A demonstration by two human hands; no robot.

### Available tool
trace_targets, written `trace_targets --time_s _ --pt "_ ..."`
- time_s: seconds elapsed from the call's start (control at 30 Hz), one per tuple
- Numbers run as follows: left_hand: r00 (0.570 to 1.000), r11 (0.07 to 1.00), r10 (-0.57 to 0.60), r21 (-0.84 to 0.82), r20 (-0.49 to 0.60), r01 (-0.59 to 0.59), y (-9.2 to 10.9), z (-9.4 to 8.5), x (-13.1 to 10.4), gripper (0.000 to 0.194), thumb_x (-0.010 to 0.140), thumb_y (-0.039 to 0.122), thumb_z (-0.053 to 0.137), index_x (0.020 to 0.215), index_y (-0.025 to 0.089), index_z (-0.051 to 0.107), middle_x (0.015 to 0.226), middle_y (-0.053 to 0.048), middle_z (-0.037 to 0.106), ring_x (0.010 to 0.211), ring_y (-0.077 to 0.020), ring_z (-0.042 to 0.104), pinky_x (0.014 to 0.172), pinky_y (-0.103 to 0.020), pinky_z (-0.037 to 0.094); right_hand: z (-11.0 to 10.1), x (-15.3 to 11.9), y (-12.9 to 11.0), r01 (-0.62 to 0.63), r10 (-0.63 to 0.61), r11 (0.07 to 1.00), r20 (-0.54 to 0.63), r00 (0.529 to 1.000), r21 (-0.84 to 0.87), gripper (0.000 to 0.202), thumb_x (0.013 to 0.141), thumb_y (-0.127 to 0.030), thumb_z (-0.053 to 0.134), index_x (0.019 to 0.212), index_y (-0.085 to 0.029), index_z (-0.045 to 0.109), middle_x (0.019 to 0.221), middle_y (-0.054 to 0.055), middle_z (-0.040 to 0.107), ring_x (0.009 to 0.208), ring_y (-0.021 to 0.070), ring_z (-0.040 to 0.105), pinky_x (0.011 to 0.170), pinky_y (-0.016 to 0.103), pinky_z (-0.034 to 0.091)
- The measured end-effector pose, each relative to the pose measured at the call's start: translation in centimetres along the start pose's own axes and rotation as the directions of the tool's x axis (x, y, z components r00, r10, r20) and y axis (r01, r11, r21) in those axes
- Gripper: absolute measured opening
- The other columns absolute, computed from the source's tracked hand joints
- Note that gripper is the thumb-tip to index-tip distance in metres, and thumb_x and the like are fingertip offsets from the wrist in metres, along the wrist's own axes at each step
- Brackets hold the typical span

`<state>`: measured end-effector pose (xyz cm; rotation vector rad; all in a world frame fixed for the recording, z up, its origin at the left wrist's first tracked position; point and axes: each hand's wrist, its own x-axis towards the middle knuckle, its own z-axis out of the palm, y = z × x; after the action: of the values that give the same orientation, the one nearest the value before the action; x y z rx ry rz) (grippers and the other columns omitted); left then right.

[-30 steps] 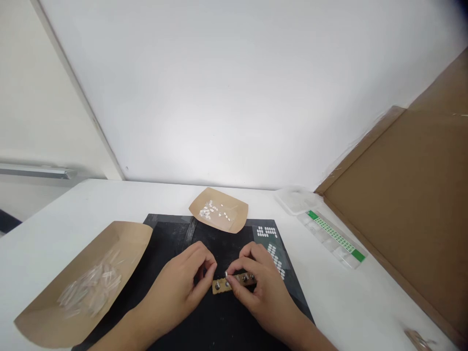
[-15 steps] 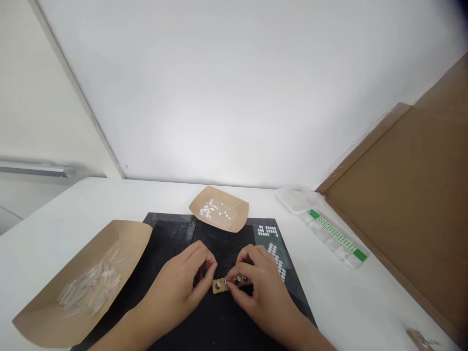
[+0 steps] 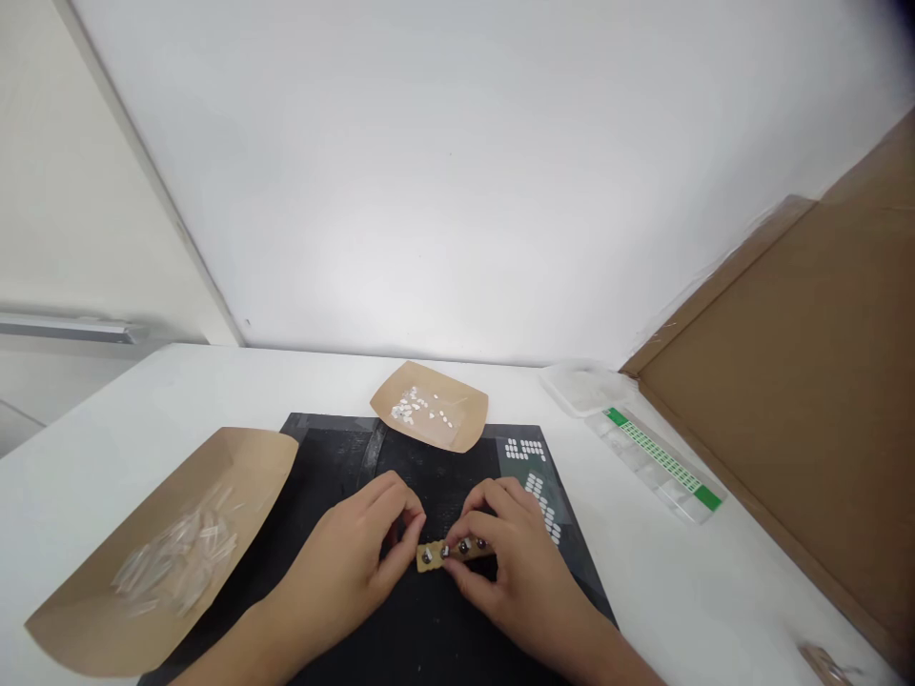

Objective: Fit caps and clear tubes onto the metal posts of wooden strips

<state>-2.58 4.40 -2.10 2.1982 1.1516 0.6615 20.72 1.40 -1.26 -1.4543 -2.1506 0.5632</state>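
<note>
A narrow tan strip with a scalloped edge lies on the black mat between my hands, bearing several small dark round pieces with white bits on them. My right hand is over the strip, thumb and index fingertips a little apart at one of the dark pieces; its palm side covers part of the strip. At the strip's left end, my left hand has thumb and index fingertips pressed together. Whatever those left fingertips hold, if anything, is too small to make out.
A large paper tray of clear plastic pieces stands left. Behind the mat's middle is a smaller tray with white dots. White-dot sheets lie on the mat's right; a green-and-clear strip and cardboard are further right.
My right thumb and index fingertips have parted slightly, showing more of the dark piece between them. My left hand is nearly unchanged. The view has shifted slightly.
</note>
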Motion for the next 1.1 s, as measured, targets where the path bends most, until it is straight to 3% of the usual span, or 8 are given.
trace_targets --time_s 0.1,0.57,0.77,0.93,1.1 --pt "1.0 1.0 0.006 0.002 -0.004 -0.006 0.0 0.1 0.1 0.018 0.106 0.026 0.047 0.094 0.023 0.06 0.091 -0.001 0.06 0.073 -0.0156 0.059 0.066 -0.029 0.044 0.0 0.0 0.1 -0.004 0.004 1.0 0.016 1.0 -0.003 0.018 0.083 -0.02 0.086 0.094 -0.03 0.076 0.104 0.001 0.065 0.102 0.0254 0.058 0.089 0.044 0.043" --pt "0.999 1.0 0.029 0.004 -0.017 -0.029 -0.1 0.2 0.1 0.017 0.106 0.025 0.048 0.095 0.022 0.061 0.09 -0.001 0.061 0.074 -0.0159 0.059 0.066 -0.029 0.044 0.2 0.0 0.4 0.003 -0.003 1.0 0.019 1.0 -0.028 0.019 0.088 -0.012 0.077 0.095 -0.03 0.074 0.102 0.001 0.066 0.102 0.0258 0.058 0.089 0.045 0.044" --pt "1.0 0.999 0.011 -0.048 -0.029 -0.013 0.1 0.1 0.0 0.017 0.106 0.026 0.049 0.095 0.022 0.06 0.091 -0.001 0.061 0.075 -0.0153 0.059 0.068 -0.028 0.044 -1.2 0.0 -0.3 0.029 -0.029 1.0 0.015 0.999 -0.003 0.032 0.081 -0.017 0.085 0.106 -0.03 0.072 0.108 0.002 0.065 0.107 0.0276 0.059 0.094 0.047 0.045" --pt "0.998 0.988 -0.013 -0.152 -0.054 0.005 0.7 0.3 0.0 0.021 0.108 0.031 0.051 0.093 0.022 0.063 0.085 0.0 0.062 0.071 -0.0146 0.056 0.066 -0.027 0.043 -1.6 -0.1 -0.5 0.144 -0.142 0.989 -0.095 0.985 0.016 0.033 0.086 -0.021 0.083 0.114 -0.031 0.069 0.108 0.002 0.067 0.107 0.027 0.061 0.095 0.046 0.046" --pt "0.994 0.927 -0.105 -0.359 0.033 0.109 1.6 0.7 0.0 0.033 0.106 0.043 0.055 0.086 0.021 0.066 0.08 -0.001 0.061 0.068 -0.0137 0.054 0.06 -0.024 0.042 -0.5 0.0 -0.7 0.267 -0.239 0.961 -0.276 0.931 0.067 0.021 0.097 -0.027 0.076 0.117 -0.028 0.068 0.101 0.002 0.072 0.098 0.0241 0.065 0.089 0.041 0.048"
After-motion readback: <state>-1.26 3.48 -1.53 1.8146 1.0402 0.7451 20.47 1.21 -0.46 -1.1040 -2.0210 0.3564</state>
